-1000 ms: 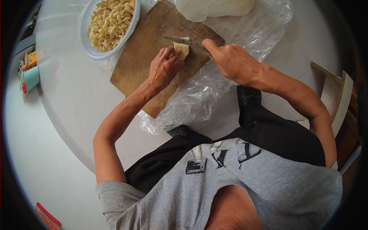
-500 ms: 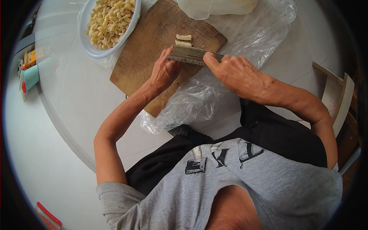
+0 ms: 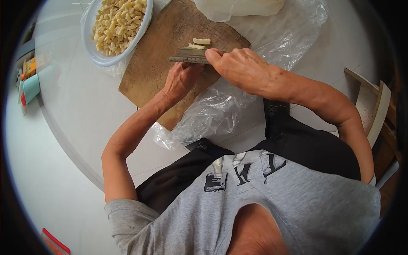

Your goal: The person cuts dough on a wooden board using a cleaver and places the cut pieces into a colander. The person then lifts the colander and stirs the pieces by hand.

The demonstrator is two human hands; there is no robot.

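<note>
My right hand [image 3: 240,68] is wrapped round the handle end of a broad cleaver [image 3: 191,55], its blade over the wooden board [image 3: 148,63]. Close below the blade is my left hand [image 3: 183,78], its fingers bent and partly hidden by the blade; whatever they hold, if anything, cannot be made out. Two pale strips lie on the board just beyond the blade, the upper strip [image 3: 201,41] above the lower strip [image 3: 196,46].
A white basket [image 3: 88,46] full of pale cut pieces [image 3: 117,25] stands at the upper left. Clear plastic sheeting [image 3: 293,38] spreads under the board, with a pale bag [image 3: 242,7] at the top. A wooden stool or chair [image 3: 377,110] is at the right.
My right hand and the cleaver have moved left, over my left hand's fingers. The lower strip has shifted slightly left and turned a little.
</note>
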